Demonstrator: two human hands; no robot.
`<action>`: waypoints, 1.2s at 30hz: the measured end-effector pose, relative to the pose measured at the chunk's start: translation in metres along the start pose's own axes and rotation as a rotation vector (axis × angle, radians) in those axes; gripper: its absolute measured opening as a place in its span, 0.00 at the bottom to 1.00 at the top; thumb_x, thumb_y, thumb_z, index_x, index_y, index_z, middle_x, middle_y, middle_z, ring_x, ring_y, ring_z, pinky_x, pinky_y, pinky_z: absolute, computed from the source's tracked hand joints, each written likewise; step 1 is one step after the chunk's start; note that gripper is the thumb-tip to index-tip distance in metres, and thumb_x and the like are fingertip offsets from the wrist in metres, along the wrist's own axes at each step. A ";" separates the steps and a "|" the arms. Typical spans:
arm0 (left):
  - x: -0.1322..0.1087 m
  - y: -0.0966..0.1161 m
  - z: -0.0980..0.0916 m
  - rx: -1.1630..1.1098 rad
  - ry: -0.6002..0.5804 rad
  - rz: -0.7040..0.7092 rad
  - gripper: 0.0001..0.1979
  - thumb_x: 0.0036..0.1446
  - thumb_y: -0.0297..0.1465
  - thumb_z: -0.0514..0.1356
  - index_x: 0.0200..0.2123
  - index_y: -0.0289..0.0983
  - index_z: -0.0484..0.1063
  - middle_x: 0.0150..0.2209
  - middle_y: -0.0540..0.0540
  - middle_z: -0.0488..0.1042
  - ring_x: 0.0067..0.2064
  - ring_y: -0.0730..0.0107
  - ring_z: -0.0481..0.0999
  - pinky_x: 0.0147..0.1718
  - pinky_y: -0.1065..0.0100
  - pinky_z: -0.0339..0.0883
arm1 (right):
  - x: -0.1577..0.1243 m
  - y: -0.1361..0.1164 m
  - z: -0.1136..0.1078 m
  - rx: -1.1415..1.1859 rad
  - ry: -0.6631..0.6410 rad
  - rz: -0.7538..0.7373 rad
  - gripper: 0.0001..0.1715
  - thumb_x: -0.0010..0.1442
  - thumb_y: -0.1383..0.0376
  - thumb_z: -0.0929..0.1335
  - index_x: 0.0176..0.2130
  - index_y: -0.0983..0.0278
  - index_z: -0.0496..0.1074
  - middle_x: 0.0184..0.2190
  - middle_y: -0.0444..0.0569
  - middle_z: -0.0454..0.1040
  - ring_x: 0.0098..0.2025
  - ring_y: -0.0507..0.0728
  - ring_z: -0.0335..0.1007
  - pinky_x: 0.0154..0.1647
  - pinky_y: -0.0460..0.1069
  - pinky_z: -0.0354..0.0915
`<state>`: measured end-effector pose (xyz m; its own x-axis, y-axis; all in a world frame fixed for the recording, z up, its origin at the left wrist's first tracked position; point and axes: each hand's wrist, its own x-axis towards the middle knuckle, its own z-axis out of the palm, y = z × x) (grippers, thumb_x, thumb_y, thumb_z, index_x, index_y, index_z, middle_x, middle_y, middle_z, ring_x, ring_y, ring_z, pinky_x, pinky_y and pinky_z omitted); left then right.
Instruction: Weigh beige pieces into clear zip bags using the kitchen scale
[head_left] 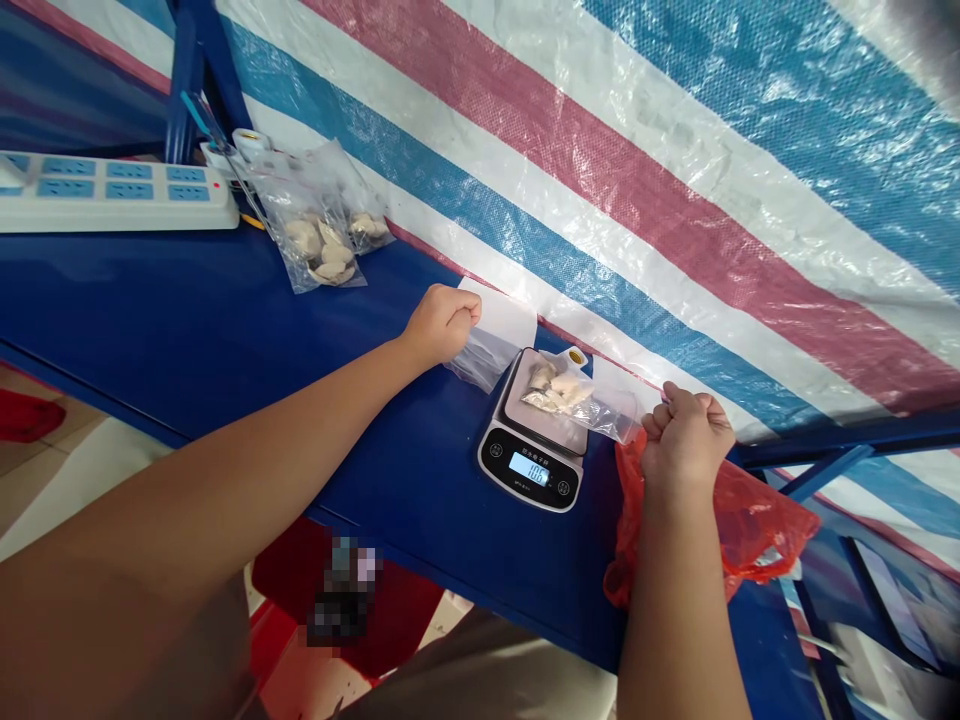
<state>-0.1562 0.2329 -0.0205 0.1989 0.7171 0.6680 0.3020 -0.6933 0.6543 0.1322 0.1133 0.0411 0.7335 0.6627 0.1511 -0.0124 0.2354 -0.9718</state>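
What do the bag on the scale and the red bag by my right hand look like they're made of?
Bag on the scale: thin clear plastic film, glossy and creased, pale pieces visible through it. Red bag: thin translucent plastic, crumpled, light showing through. Scale: probably plastic body, smooth pan.

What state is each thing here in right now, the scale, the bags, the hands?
Scale: switched on, display lit, bag resting on its pan.
Bag on the scale: holds pale pieces.
Left hand: closed on a clear empty-looking bag.
Right hand: fisted above the red bag.
Bags by the power strip: filled, lying flat.
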 end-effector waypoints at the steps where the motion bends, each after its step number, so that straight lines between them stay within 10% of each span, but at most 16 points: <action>1: 0.000 0.000 0.000 -0.015 0.002 0.007 0.07 0.43 0.29 0.50 0.17 0.41 0.53 0.16 0.50 0.53 0.21 0.69 0.54 0.25 0.61 0.48 | 0.000 0.000 0.000 0.001 0.001 0.000 0.28 0.44 0.74 0.73 0.23 0.59 0.49 0.16 0.31 0.45 0.18 0.43 0.37 0.15 0.42 0.41; 16: -0.001 -0.003 0.001 0.052 -0.019 0.001 0.09 0.45 0.26 0.50 0.18 0.41 0.51 0.16 0.51 0.51 0.21 0.70 0.53 0.24 0.61 0.46 | 0.000 0.000 0.001 0.015 -0.002 -0.003 0.28 0.43 0.74 0.73 0.23 0.59 0.48 0.15 0.31 0.45 0.17 0.43 0.37 0.15 0.42 0.40; 25: -0.003 0.015 0.003 0.099 0.015 -0.002 0.11 0.69 0.38 0.49 0.34 0.41 0.63 0.28 0.50 0.67 0.30 0.68 0.66 0.32 0.62 0.59 | 0.000 0.000 0.000 0.013 -0.012 -0.013 0.28 0.43 0.74 0.73 0.23 0.59 0.49 0.16 0.31 0.45 0.18 0.43 0.37 0.16 0.42 0.40; 31: -0.006 0.009 0.005 0.114 0.038 0.051 0.17 0.71 0.43 0.47 0.50 0.38 0.67 0.48 0.39 0.76 0.51 0.58 0.74 0.53 0.55 0.67 | 0.000 -0.001 -0.001 0.016 -0.010 -0.012 0.28 0.44 0.74 0.73 0.23 0.59 0.49 0.15 0.31 0.45 0.17 0.43 0.37 0.15 0.42 0.40; 36: -0.008 0.003 0.005 0.187 -0.011 0.043 0.36 0.70 0.56 0.44 0.69 0.38 0.58 0.71 0.31 0.61 0.72 0.45 0.60 0.69 0.43 0.53 | 0.000 -0.001 -0.001 0.017 -0.006 -0.010 0.28 0.44 0.75 0.73 0.23 0.59 0.49 0.15 0.31 0.45 0.18 0.43 0.36 0.16 0.43 0.39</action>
<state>-0.1521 0.2256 -0.0262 0.2252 0.6884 0.6894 0.4611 -0.6987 0.5470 0.1326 0.1128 0.0417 0.7296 0.6644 0.1621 -0.0166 0.2541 -0.9670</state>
